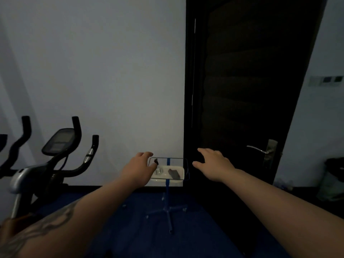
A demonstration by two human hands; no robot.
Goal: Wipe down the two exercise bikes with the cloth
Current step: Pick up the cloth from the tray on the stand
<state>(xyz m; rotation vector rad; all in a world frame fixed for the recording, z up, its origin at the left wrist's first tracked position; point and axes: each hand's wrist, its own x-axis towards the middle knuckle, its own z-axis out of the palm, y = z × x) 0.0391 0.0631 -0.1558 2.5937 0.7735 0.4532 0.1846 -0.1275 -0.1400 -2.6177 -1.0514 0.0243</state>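
Note:
A black and silver exercise bike (pixel 46 168) with a console and curved handlebars stands at the left by the white wall. Part of a second bike (pixel 5 146) shows at the far left edge. A small white tray (pixel 167 181) on a blue wheeled stand sits against the wall ahead; a dark grey folded cloth (pixel 174 174) lies in it beside a small clear object. My left hand (pixel 138 169) reaches out with relaxed fingers over the tray's left end. My right hand (pixel 214 162) is stretched forward, fingers straight, just right of the tray, holding nothing.
A dark door (pixel 242 90) with a metal lever handle (pixel 260 150) stands right of the tray. A bin (pixel 333 179) sits in the right corner. The floor is dark blue (pixel 130 220), and the stand's spread legs (pixel 169 215) reach out over it.

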